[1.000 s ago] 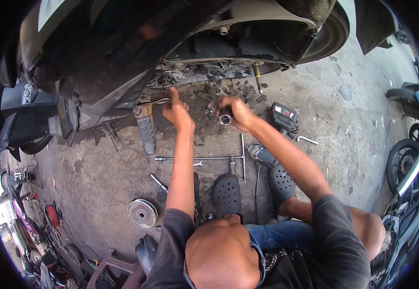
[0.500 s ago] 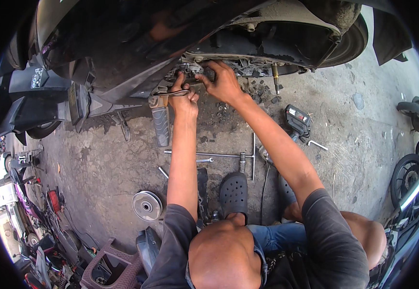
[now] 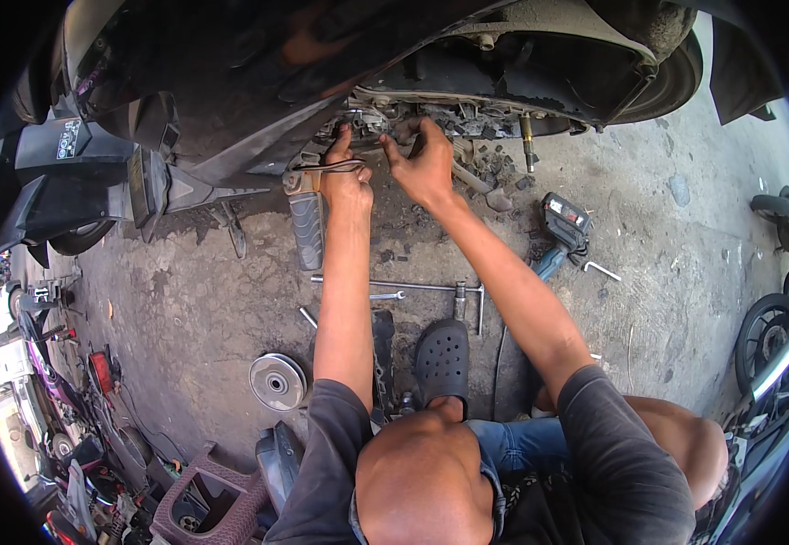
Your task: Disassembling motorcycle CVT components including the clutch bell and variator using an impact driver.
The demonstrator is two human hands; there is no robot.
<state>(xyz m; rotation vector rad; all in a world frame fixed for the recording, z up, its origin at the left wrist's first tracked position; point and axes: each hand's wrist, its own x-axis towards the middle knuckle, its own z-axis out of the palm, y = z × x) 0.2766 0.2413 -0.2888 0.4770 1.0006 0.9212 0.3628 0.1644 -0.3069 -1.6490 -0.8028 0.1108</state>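
Under the black motorcycle's body [image 3: 231, 82], both my hands are at an opened mechanical part [image 3: 365, 120] with metal pieces showing. My left hand [image 3: 347, 182] is closed, its upper fingers reaching up to that part. A thin, dark, curved thing [image 3: 326, 167] like a tool's handles crosses the palm; its far end is hidden. Just to the right, my right hand [image 3: 424, 171] has its thumb and curved fingers apart below the metal parts, with nothing visible between them. A grey rubber footrest [image 3: 307, 232] hangs beside my left wrist.
Dark broken bits [image 3: 494, 168] litter the floor. Nearby lie a cordless power tool [image 3: 565, 227], a hex key [image 3: 602, 272], a T-handle wrench [image 3: 394, 285], a spanner [image 3: 390, 296] and a round metal pulley [image 3: 277, 382]. A brown plastic stool [image 3: 217, 486] stands lower left.
My right hand has drawn back slightly from the metal parts and turned, its thumb and fingers now farther apart. My left hand stays nearly in place. My right foot has moved back out of sight.
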